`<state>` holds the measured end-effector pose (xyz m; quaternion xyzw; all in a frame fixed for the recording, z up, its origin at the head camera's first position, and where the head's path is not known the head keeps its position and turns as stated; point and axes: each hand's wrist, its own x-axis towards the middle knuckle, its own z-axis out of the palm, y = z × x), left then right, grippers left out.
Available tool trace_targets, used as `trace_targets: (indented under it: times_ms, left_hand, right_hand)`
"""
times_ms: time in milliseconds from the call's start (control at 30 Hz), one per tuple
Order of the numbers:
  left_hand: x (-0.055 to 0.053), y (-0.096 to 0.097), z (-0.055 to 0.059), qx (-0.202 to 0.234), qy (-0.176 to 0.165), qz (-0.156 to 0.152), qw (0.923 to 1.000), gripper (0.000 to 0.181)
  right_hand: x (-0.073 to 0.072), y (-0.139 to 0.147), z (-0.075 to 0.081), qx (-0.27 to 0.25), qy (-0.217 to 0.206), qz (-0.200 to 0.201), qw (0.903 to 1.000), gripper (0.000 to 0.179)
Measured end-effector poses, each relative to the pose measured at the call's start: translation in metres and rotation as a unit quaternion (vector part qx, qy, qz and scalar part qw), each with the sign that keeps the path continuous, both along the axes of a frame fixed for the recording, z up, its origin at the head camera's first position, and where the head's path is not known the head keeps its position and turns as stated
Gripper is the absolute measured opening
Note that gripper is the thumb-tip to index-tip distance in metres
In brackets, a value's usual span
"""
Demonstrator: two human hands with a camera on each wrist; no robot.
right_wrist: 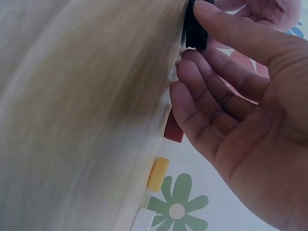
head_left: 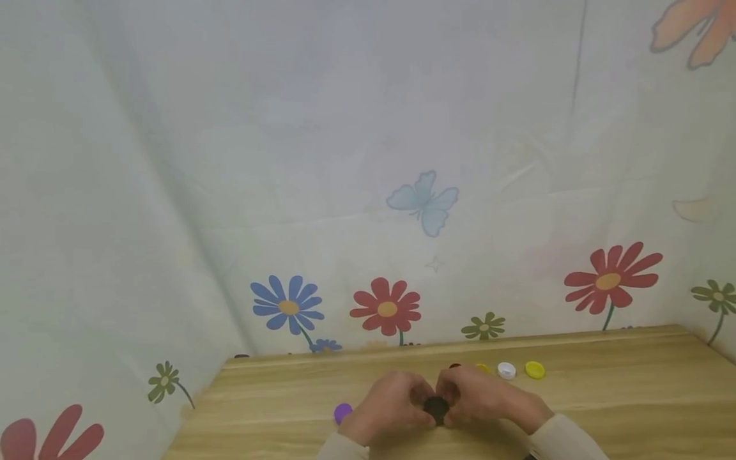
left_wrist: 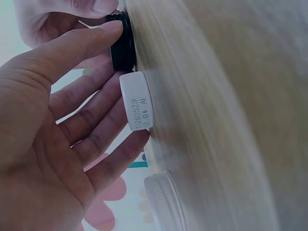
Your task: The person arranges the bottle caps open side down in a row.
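Both hands meet over the wooden table around a round black cap [head_left: 436, 411], which stands on its edge in the wrist views. My left hand [head_left: 393, 406] pinches one side of it, thumb on the near face and fingers behind. From the other side my right hand [head_left: 480, 395] holds it too, the thumb [right_wrist: 211, 12] pressed to its face. Close by the left fingertips is a white cap [left_wrist: 137, 101] with printed digits, hidden in the head view. Left of that hand lies a purple cap [head_left: 343, 413].
Beyond the right hand runs a row of caps: dark red [right_wrist: 174, 128], orange-yellow [right_wrist: 158, 174], white [head_left: 506, 370] and bright yellow [head_left: 535, 370]. A pale ribbed cap [left_wrist: 164, 202] appears low in the left wrist view. Flower-printed cloth [head_left: 345, 191] rises behind the table [head_left: 621, 383].
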<state>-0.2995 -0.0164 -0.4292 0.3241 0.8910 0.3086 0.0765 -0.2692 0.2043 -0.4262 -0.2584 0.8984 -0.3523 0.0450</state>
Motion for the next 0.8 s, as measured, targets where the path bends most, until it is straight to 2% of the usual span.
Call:
trace_targets:
  times_ms: [133,367,567,667,800]
  left_hand:
    - [0.001,0.000,0.001,-0.005,-0.007,0.004,1.0000,0.024]
    - [0.002,-0.001,0.002,0.001,0.000,-0.010,1.0000,0.026]
    - [0.002,-0.002,0.003,0.025,-0.007,-0.015,0.9996,0.022]
    - [-0.001,-0.001,0.002,0.034,-0.003,-0.005,0.9994,0.023]
    - [-0.005,0.003,0.000,0.040,0.017,0.015,0.9990,0.028]
  right_hand:
    - [0.001,0.000,0.000,0.001,-0.004,-0.001,1.0000,0.032]
    - [0.001,0.001,0.000,-0.007,0.002,0.009,0.9999,0.033]
    - [0.003,0.004,0.001,-0.014,-0.006,0.012,0.9998,0.033]
    - [0.003,0.008,0.005,-0.012,-0.003,0.009,0.9999,0.033]
    - [0.002,0.016,0.011,-0.007,0.027,0.008,0.9996,0.033]
